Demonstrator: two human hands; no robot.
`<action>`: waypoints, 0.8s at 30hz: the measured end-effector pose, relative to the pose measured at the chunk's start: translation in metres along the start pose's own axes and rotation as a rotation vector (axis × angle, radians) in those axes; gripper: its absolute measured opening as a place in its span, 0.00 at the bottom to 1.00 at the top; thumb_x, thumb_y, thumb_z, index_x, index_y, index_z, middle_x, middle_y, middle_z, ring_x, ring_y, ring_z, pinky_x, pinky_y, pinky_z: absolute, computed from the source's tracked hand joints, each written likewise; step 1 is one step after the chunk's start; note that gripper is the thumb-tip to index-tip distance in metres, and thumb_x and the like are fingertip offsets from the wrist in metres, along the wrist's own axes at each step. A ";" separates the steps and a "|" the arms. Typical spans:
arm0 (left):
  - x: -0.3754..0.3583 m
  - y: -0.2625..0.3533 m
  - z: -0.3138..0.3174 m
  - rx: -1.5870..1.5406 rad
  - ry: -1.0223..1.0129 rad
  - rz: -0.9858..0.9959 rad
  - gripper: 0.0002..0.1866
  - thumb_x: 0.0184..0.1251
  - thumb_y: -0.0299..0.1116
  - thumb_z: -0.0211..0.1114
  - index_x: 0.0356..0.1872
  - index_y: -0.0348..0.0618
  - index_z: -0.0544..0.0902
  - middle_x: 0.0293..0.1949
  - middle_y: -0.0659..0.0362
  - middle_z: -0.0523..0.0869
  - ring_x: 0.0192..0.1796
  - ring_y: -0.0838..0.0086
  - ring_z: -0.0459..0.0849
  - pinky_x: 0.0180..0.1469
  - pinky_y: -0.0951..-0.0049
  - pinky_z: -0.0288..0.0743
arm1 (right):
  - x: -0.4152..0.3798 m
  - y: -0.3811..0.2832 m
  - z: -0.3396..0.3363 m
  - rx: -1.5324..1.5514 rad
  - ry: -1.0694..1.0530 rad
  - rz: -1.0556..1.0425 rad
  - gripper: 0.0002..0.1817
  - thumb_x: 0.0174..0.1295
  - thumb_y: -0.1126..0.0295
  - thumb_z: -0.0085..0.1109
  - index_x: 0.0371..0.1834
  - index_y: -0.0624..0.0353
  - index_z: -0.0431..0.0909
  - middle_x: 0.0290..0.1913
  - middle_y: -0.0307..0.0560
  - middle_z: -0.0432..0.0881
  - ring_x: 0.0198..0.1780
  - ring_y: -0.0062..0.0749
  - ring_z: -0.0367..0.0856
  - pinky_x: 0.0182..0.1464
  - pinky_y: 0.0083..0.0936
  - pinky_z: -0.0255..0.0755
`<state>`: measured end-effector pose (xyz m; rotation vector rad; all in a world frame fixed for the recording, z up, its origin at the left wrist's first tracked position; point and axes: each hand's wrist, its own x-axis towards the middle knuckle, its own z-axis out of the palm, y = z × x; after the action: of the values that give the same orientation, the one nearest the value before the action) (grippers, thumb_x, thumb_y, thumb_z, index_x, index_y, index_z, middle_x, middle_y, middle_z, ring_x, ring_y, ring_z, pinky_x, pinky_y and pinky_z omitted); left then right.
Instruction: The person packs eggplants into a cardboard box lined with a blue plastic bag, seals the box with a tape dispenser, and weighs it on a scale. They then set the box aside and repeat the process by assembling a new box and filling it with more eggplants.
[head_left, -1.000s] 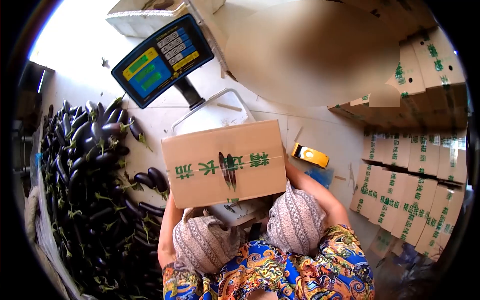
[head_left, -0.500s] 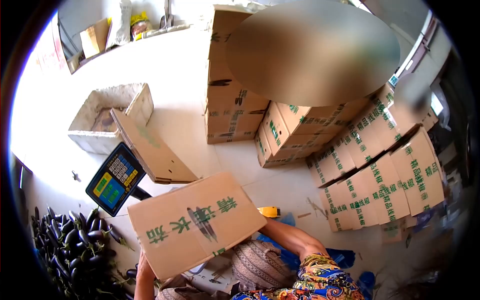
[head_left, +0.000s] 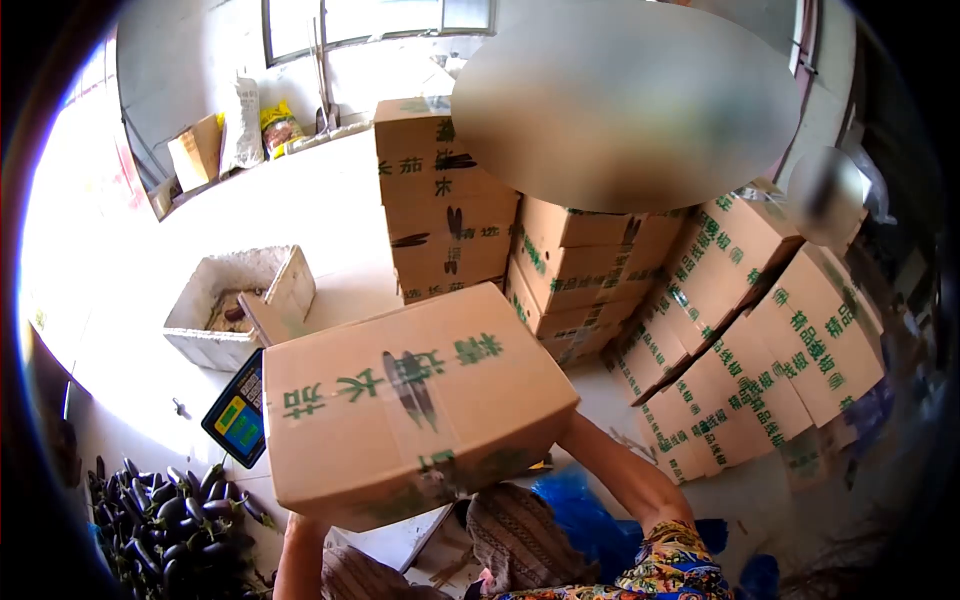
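Observation:
A taped cardboard box [head_left: 350,420] with green lettering and a printed eggplant is held up in front of me, its top and near side showing. My left hand [head_left: 308,524] supports it at the lower left corner, fingers hidden beneath. On the right, my right hand [head_left: 568,434] grips the box's far side, with most of the hand out of sight behind it. The scale display [head_left: 238,415] peeks out left of the box, and part of the pale scale platform [head_left: 405,540] shows below it.
A pile of eggplants [head_left: 175,530] lies on the floor at lower left. Behind it stands a worn foam box [head_left: 210,345]. Stacked cartons [head_left: 445,215] rise ahead, with more cartons [head_left: 735,390] to the right. Blue plastic [head_left: 585,515] lies beside my knee.
The box has come up closer to me and tipped so its near side shows. Both hands have moved with it. My view has tilted upward, showing more wall and window.

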<state>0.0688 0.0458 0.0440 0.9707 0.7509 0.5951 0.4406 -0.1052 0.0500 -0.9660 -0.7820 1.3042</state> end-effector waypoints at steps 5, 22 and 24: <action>0.019 0.028 0.048 0.021 -0.078 0.012 0.38 0.77 0.51 0.53 0.77 0.40 0.55 0.76 0.43 0.58 0.73 0.51 0.66 0.71 0.56 0.63 | -0.022 -0.025 -0.016 0.065 0.008 -0.115 0.27 0.74 0.54 0.51 0.69 0.59 0.70 0.62 0.45 0.77 0.61 0.26 0.74 0.62 0.29 0.71; 0.120 0.310 0.398 -0.493 -0.243 0.728 0.40 0.75 0.53 0.56 0.76 0.36 0.55 0.76 0.41 0.56 0.71 0.50 0.68 0.74 0.55 0.61 | -0.043 -0.295 -0.013 0.126 0.402 -0.711 0.22 0.71 0.57 0.57 0.61 0.59 0.74 0.57 0.47 0.81 0.55 0.36 0.82 0.51 0.27 0.81; 0.108 0.293 0.438 -0.189 -0.403 0.896 0.38 0.74 0.49 0.58 0.75 0.36 0.58 0.76 0.42 0.56 0.70 0.51 0.68 0.76 0.54 0.59 | -0.023 -0.300 -0.012 0.133 0.371 -0.777 0.30 0.72 0.57 0.58 0.70 0.62 0.63 0.60 0.57 0.79 0.53 0.37 0.84 0.50 0.30 0.84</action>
<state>0.4443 0.0346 0.4289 1.1836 -0.1429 1.1706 0.5741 -0.1306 0.3185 -0.6605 -0.6675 0.4761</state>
